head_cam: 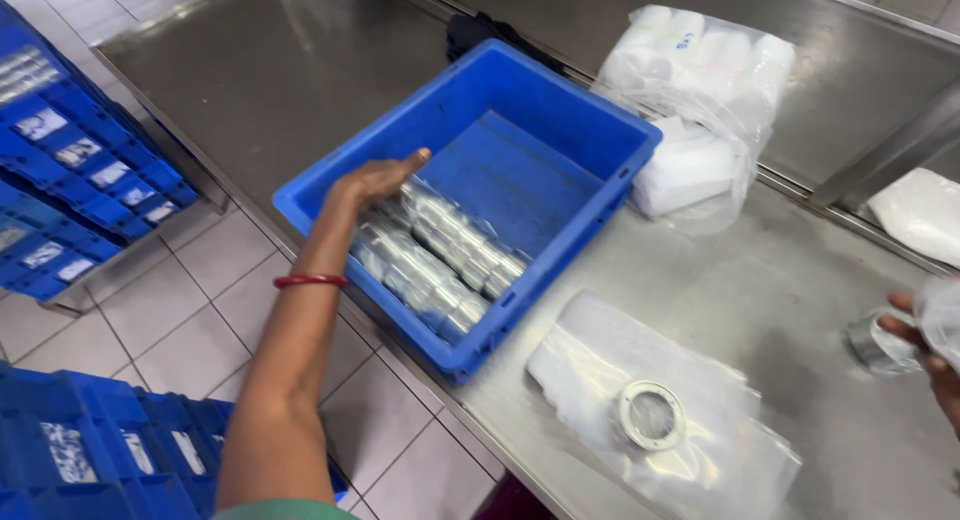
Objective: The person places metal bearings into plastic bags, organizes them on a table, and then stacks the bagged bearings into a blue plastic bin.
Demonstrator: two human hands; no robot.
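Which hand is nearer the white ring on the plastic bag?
Right. The right hand is at the table's right edge, holding a metal piece, beside the ring. The left hand is farther off, in the blue crate.

— What sort of place is this?
— A factory packing area, by the look of it: a long stainless-steel workbench (760, 280) over a pale tiled floor (180, 310).
— What else shows it?
— Stacked blue plastic crates (90, 180) beside it, a blue bin (520, 160) of identical metal rings (440, 260), and clear plastic bags (700, 460) laid out on the bench.
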